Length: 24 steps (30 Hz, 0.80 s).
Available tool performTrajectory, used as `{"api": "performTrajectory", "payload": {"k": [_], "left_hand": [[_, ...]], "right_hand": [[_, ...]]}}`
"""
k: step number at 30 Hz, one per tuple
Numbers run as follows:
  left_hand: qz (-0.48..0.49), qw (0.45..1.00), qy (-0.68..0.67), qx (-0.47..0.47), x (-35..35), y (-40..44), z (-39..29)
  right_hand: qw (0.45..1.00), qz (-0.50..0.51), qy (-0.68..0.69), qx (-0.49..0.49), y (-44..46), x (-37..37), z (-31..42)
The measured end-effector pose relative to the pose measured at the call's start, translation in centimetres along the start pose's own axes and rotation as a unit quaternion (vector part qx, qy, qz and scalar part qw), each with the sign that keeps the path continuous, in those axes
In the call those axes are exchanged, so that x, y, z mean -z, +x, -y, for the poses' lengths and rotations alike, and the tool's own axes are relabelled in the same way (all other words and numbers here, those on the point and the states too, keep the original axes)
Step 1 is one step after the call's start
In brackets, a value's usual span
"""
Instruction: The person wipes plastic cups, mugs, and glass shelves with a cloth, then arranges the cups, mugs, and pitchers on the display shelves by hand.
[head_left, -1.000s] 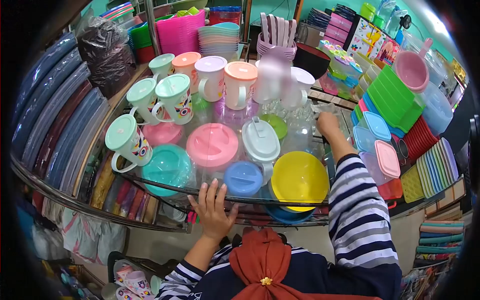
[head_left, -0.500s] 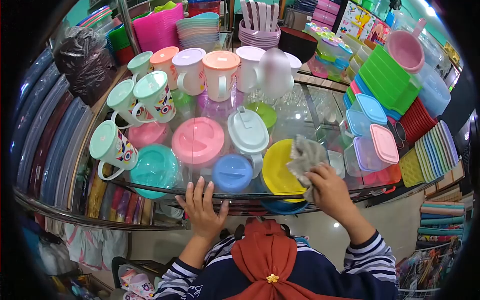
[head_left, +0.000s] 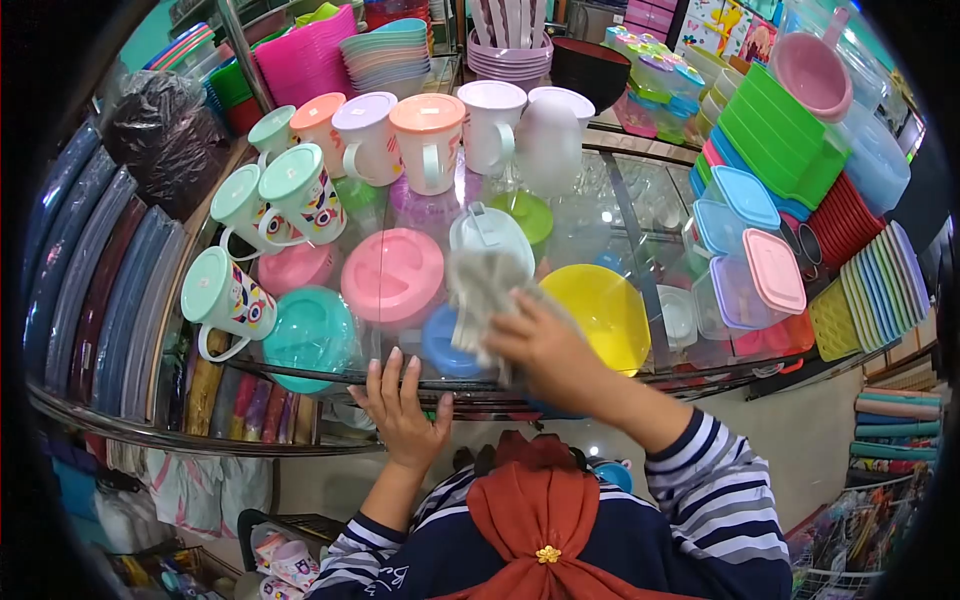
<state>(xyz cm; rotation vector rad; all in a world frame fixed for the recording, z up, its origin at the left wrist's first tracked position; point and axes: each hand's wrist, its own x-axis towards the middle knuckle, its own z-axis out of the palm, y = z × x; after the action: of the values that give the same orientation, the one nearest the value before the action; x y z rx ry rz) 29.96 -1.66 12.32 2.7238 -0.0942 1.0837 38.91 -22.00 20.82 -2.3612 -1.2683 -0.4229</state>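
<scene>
A grey cloth (head_left: 485, 300) is gripped in my right hand (head_left: 545, 345), over the glass top (head_left: 590, 225) of a display case. Cloth and fingers are slightly blurred and hide part of a blue lid (head_left: 450, 340) and a pale lidded container (head_left: 492, 235). My left hand (head_left: 402, 415) rests with spread fingers on the front edge of the case and holds nothing. Beneath the glass show a pink lid (head_left: 393, 275), a teal lid (head_left: 308, 335) and a yellow bowl (head_left: 605, 320).
Several lidded mugs (head_left: 428, 150) stand along the back and left of the glass. Stacked green baskets (head_left: 775, 135) and lidded boxes (head_left: 765, 270) are on the right. Rolled sheets (head_left: 75, 240) lean at the left. A basket with cups (head_left: 290, 560) is at the lower left.
My right hand has come from the far right back to the front with the cloth, then moved left over the blue lid. My left hand remains on the edge. The view has shifted.
</scene>
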Motion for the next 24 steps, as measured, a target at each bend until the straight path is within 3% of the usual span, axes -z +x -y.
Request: {"api": "performTrajectory", "payload": {"k": [4, 6, 8, 10, 14, 18, 20, 24], "left_hand": [[0.001, 1.000, 0.011, -0.003, 0.3, 0.1, 0.1], [0.012, 1.000, 0.007, 0.004, 0.4, 0.2, -0.1], [0.010, 1.000, 0.002, 0.010, 0.6, 0.3, -0.3], [0.010, 1.000, -0.001, 0.012, 0.9, 0.3, -0.5], [0.028, 0.999, -0.021, 0.030, 1.9, 0.8, -1.0], [0.035, 0.996, -0.061, 0.054, 3.6, 2.0, -1.5], [0.030, 0.996, -0.065, 0.055, 4.3, 3.1, -1.9], [0.026, 0.995, -0.084, 0.049, 5.4, 5.6, -2.7]], "right_hand": [[0.995, 0.036, 0.088, 0.022, -2.6, 2.1, 0.3], [0.997, 0.065, 0.040, -0.019, -4.3, 4.3, -1.4], [0.996, 0.028, -0.015, -0.084, -5.8, 5.2, -3.8], [0.980, 0.033, -0.040, -0.191, -6.6, 6.1, -6.4], [0.956, 0.070, -0.133, -0.252, -6.3, 7.4, -7.6], [0.951, 0.120, -0.155, -0.238, -4.1, 10.6, -4.7], [0.975, -0.023, -0.108, -0.194, -2.5, 12.2, -3.2], [0.967, -0.077, -0.090, -0.225, 1.9, 13.4, -2.7]]}}
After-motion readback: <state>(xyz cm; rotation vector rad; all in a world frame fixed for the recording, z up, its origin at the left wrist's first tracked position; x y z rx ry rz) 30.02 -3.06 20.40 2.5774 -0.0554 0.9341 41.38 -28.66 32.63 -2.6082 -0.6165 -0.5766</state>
